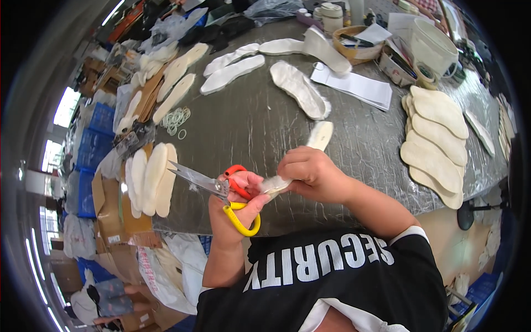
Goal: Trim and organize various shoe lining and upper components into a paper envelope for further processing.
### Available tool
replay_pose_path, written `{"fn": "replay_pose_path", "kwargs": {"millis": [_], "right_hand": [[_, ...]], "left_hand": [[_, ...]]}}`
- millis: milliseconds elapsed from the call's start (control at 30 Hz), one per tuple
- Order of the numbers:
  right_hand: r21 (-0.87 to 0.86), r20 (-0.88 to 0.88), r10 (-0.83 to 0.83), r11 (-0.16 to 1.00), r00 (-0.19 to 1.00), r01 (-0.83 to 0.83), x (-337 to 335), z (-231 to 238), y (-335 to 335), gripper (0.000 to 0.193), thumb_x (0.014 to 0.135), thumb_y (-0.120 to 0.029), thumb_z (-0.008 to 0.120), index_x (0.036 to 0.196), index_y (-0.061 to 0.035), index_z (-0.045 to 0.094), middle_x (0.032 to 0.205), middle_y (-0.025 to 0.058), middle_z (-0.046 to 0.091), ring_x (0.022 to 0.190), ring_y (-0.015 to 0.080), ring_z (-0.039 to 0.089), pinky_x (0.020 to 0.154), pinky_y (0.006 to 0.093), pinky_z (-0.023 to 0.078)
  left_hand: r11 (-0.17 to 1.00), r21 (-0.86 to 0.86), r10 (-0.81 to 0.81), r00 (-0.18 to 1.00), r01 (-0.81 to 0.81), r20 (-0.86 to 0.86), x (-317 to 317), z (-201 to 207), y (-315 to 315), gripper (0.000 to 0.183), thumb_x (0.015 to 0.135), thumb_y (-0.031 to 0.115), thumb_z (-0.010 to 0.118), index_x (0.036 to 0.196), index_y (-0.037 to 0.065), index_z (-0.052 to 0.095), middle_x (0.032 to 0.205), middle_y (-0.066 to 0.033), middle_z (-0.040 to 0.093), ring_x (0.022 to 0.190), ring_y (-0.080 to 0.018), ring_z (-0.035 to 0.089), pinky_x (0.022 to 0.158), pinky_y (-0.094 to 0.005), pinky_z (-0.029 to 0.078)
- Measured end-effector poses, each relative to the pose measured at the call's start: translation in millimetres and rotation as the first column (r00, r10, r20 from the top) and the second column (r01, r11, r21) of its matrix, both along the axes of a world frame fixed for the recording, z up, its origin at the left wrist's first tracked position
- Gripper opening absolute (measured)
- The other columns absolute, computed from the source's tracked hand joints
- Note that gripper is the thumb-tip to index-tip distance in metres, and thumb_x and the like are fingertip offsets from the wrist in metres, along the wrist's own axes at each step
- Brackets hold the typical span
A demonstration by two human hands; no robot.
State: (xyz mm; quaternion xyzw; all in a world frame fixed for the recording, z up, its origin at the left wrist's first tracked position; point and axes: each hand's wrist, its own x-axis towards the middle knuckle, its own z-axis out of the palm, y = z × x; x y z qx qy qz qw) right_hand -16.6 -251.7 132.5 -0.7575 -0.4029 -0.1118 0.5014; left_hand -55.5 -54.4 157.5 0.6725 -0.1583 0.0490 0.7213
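A fleecy white insole (pixel 321 136) is stretched slantwise between both my hands. My left hand (pixel 254 207) pinches its near end and also carries a pair of scissors (pixel 198 179), whose red and yellow handles lie about the fingers and thumb. The blades point left, away from the insole, slightly apart. My right hand (pixel 315 172) is closed round the middle of the insole, its fingertips near the left hand's. The insole's far end sticks out beyond my right knuckles; its middle is hidden by that hand.
Stacked beige insoles (pixel 437 146) lie at right, more insoles (pixel 154 180) at left. Rubber bands (pixel 176 119) lie on the dark table (pixel 221 127). Farther back are a white insole (pixel 298 88), paper sheets (pixel 354 87), a basket (pixel 359 52) and a clear jug (pixel 432 48).
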Motion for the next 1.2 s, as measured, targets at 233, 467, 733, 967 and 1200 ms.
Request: {"fn": "replay_pose_path", "kwargs": {"millis": [233,467,733,967,1200], "right_hand": [[0.105,-0.058,0.022,0.994,0.998,-0.016,-7,-6,19,0.019,0.062,0.003,0.069,0.077,-0.0029,0.058,0.079,0.0072,0.059,0.072,0.0263,0.057,0.061,0.0336,0.044],[0.001,-0.079,0.042,0.999,0.996,-0.042,-13,-2,18,0.022,0.058,0.002,0.069,0.077,-0.0025,0.058,0.076,0.0085,0.058,0.073,0.029,0.057,0.062,0.0369,0.046],[-0.036,-0.16,0.098,0.994,0.982,-0.105,-15,-5,11,0.02,0.06,-0.001,0.07,0.076,-0.002,0.059,0.074,0.01,0.059,0.072,0.0304,0.058,0.062,0.0378,0.046],[-0.245,-0.428,-0.013,0.964,0.904,-0.103,-25,-7,6,0.029,0.067,-0.008,0.071,0.089,-0.0055,0.054,0.072,0.0129,0.061,0.071,0.0346,0.06,0.061,0.0404,0.046],[-0.31,-0.567,-0.146,0.95,0.811,-0.046,-29,-16,4,0.028,0.069,-0.01,0.071,0.091,-0.0039,0.055,0.077,0.014,0.061,0.075,0.0346,0.059,0.064,0.0385,0.046]], "left_hand": [[0.986,0.157,-0.045,0.999,0.047,-0.016,5,9,20,0.019,0.072,-0.001,0.069,0.083,0.001,0.054,0.081,-0.0099,0.062,0.071,-0.0138,0.058,0.068,-0.0269,0.047],[0.95,0.257,-0.103,0.953,0.179,-0.285,8,16,18,0.018,0.07,-0.002,0.07,0.076,0.001,0.054,0.071,-0.0028,0.058,0.068,-0.0091,0.054,0.064,-0.024,0.044],[0.878,0.324,-0.203,0.887,0.352,-0.414,14,7,22,0.017,0.069,-0.001,0.066,0.078,0.003,0.053,0.075,-0.0022,0.057,0.072,-0.0095,0.052,0.07,-0.0251,0.042],[0.876,0.299,-0.28,0.904,0.379,-0.324,1,-33,18,0.023,0.078,-0.002,0.063,0.092,0.001,0.046,0.077,-0.0034,0.053,0.071,-0.0069,0.046,0.066,-0.0225,0.042],[0.871,0.392,-0.118,0.9,0.297,-0.418,-3,-48,12,0.016,0.078,-0.005,0.057,0.086,0.004,0.047,0.079,-0.0014,0.052,0.074,-0.0067,0.048,0.068,-0.0225,0.041]]}}
